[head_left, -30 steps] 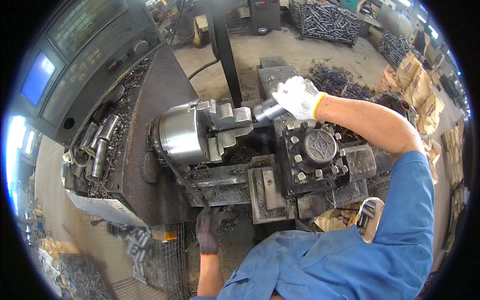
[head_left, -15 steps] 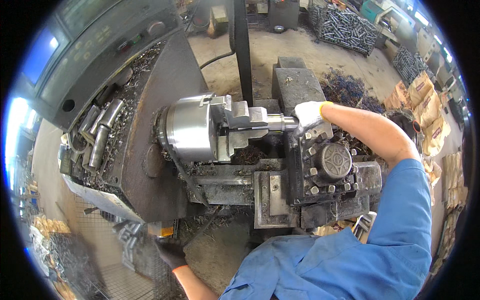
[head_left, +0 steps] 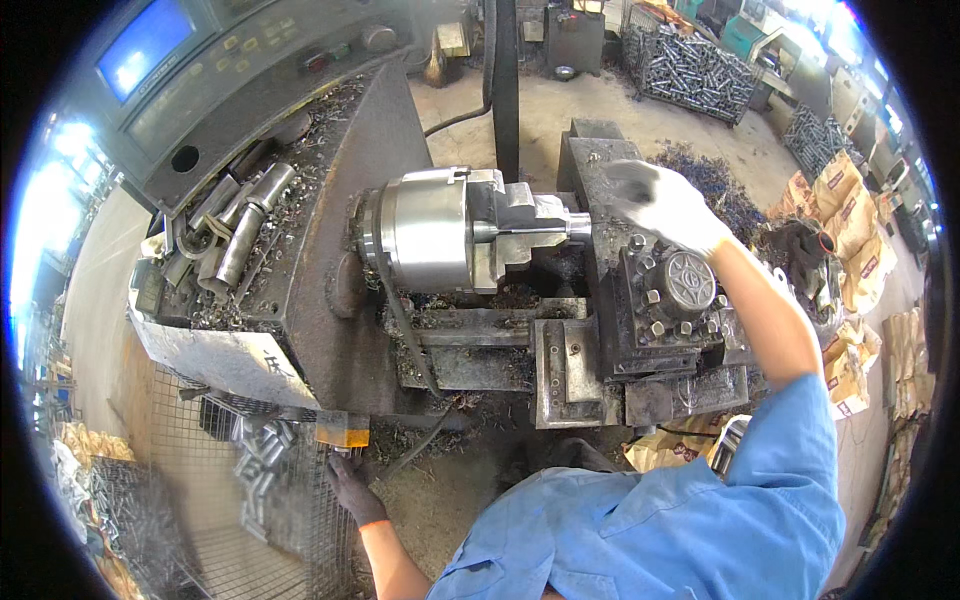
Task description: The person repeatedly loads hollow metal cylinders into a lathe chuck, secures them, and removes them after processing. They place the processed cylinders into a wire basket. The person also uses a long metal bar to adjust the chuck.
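Loading of a lathe chuck: the part (head_left: 579, 227) lies level between the chuck's jaws, its bright end projecting toward the tool post (head_left: 690, 282). The step in hand appears to be seating and gripping the part in the chuck (head_left: 428, 232). The right hand (head_left: 672, 208), white-gloved, is apart from the part, above the tool post; its fingers are blurred, and whether they are curled shut cannot be told. The left hand (head_left: 355, 494), dark-gloved, is just below the orange box (head_left: 343, 431); its grasp cannot be told. The next move probably calls for confirming a firm grip, with both hands clear. Compared with half a second earlier, the right hand has left the part, less of which projects, and the left has risen toward the box.
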The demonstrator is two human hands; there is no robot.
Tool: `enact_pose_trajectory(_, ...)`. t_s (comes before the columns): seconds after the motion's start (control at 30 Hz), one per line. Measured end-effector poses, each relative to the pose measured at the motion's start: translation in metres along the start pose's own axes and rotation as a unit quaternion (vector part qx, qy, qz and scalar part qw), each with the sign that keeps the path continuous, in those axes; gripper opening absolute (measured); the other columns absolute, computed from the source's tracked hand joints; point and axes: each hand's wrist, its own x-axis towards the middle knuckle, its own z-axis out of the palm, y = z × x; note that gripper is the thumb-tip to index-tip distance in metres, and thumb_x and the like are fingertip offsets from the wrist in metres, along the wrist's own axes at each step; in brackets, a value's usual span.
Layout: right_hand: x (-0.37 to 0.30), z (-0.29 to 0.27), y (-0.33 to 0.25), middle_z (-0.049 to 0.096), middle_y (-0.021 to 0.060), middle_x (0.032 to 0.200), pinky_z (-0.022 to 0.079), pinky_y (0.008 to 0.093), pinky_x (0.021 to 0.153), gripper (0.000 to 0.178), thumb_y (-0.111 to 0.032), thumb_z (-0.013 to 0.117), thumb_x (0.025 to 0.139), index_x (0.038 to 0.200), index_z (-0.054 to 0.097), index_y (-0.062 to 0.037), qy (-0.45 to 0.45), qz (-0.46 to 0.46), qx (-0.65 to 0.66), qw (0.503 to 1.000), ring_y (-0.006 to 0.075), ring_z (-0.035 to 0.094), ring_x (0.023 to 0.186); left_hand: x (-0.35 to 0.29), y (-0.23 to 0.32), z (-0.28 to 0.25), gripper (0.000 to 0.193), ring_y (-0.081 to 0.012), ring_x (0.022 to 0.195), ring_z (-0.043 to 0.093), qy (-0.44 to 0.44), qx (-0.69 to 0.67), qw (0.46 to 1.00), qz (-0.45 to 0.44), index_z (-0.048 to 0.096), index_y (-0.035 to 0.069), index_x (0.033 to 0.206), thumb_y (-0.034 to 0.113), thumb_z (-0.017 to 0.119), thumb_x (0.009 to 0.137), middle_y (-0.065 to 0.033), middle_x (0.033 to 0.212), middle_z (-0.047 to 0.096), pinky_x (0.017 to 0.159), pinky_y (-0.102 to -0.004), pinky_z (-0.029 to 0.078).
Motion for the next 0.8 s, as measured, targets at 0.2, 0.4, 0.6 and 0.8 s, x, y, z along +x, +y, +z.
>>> enact_pose_trajectory(0.2,-0.141,-0.01,-0.025,0.08,0.0091,0.101,0.059,0.0331,0.082,0.035,-0.002,0.071,0.084,0.119,0.076,-0.005,0.183,-0.044,0.034,0.981,0.0165,0.075,0.086,-0.059,0.132,0.101,0.052,-0.0363,0.128,0.06,-0.006,0.273,0.755,0.597,0.058,-0.004,0.139,0.023,0.071,0.096,-0.0209,0.133,0.066,0.111,-0.0454,0.048)
enact_pose_trajectory(0.4,-0.2,-0.001,-0.003,0.078,0.0128,0.1,0.059,0.0328,0.08,0.037,0.007,0.074,0.075,0.111,0.077,-0.0021,0.253,0.018,0.1,0.962,0.0195,0.074,0.086,-0.046,0.275,0.311,0.067,-0.0435,0.129,0.061,-0.052,0.446,0.622,0.641,0.047,0.008,0.156,0.016,0.068,0.093,-0.0249,0.139,0.064,0.107,-0.0533,0.052)
enact_pose_trajectory(0.6,-0.22,-0.01,0.018,0.08,0.0139,0.103,0.06,0.0354,0.085,0.032,0.004,0.077,0.077,0.109,0.077,-0.0029,0.175,0.055,0.16,0.97,0.0249,0.077,0.093,0.004,0.348,0.45,0.097,-0.0451,0.109,0.073,0.0,0.618,0.653,0.438,0.01,0.016,0.169,0.035,0.07,0.095,-0.0246,0.126,0.07,0.095,-0.0555,0.058)
enact_pose_trajectory(0.8,-0.213,0.004,0.008,0.079,0.0182,0.101,0.062,0.0382,0.079,0.031,-0.002,0.075,0.079,0.11,0.077,-0.001,0.071,-0.065,0.184,0.978,0.0272,0.078,0.088,-0.043,0.31,0.408,0.085,-0.04,0.108,0.073,-0.111,0.429,0.715,0.54,0.028,0.009,0.165,0.033,0.066,0.094,-0.0271,0.127,0.069,0.091,-0.0491,0.06)
